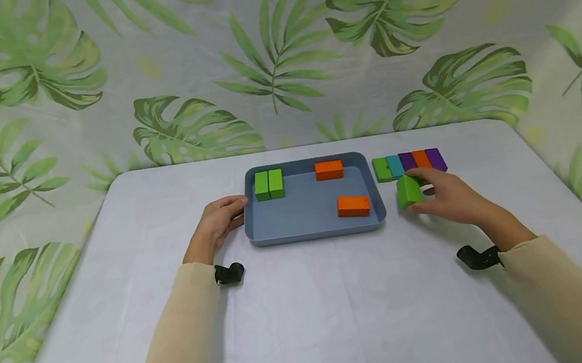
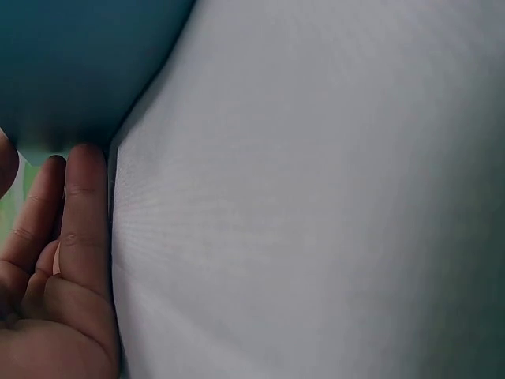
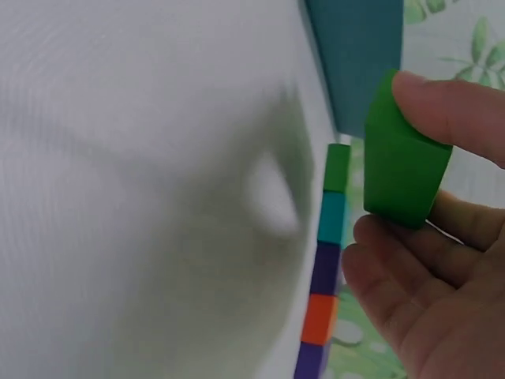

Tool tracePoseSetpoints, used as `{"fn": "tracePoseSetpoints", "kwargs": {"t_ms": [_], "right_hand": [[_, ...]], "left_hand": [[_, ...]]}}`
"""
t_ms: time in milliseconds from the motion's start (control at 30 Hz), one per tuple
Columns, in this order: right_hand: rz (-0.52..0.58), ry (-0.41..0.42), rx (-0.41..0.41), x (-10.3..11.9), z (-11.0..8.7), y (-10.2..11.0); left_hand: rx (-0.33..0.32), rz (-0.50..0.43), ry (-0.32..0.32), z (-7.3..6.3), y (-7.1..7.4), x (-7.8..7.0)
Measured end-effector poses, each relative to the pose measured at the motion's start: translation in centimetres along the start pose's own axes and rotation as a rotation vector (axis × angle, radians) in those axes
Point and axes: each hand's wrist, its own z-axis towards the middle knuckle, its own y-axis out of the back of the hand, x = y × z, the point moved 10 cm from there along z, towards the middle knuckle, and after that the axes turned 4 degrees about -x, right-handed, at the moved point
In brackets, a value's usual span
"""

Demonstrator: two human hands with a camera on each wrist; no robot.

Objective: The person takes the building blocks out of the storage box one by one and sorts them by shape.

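Note:
My right hand (image 1: 448, 197) pinches a green block (image 1: 408, 191) between thumb and fingers, just to the right of the blue-grey tray (image 1: 298, 236). In the right wrist view the same green block (image 3: 402, 170) is tilted and appears raised off the tablecloth. My left hand (image 1: 219, 219) touches the tray's left side, its fingers fairly straight in the left wrist view. Two green blocks (image 1: 269, 185) stand side by side at the tray's back left. One orange block (image 1: 329, 170) lies at the back right of the tray, and another orange block (image 1: 353, 206) at its front right.
Right of the tray, a row of blocks runs along the table: green (image 1: 383, 169), teal (image 1: 395, 167), purple (image 1: 407, 161), orange (image 1: 421, 159) and purple (image 1: 436, 159). A white cloth (image 1: 307, 312) covers the table. Behind it hangs a leaf-patterned sheet (image 1: 295, 35).

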Motion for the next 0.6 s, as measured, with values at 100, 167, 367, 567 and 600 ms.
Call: {"fn": "tracePoseSetpoints", "kwargs": {"t_ms": [100,167,367,567,600], "right_hand": [[-0.011,-0.006,0.02,-0.2,0.4,-0.6],[-0.018,-0.005,0.029,-0.2,0.6,-1.0],[-0.041,0.016,0.03,0.2,1.0,-1.3],[-0.068,0.023,0.033,0.4,1.5,-1.4],[-0.07,0.026,0.033,0.4,1.6,-1.4]], "left_hand": [[0.001,-0.003,-0.001,0.0,0.0,0.0],[0.004,-0.002,-0.001,-0.1,0.0,0.0],[0.016,0.008,-0.007,0.0,0.0,0.0],[0.009,0.001,0.003,0.2,0.1,0.2],[0.008,-0.002,0.004,0.3,0.2,0.2]]}}
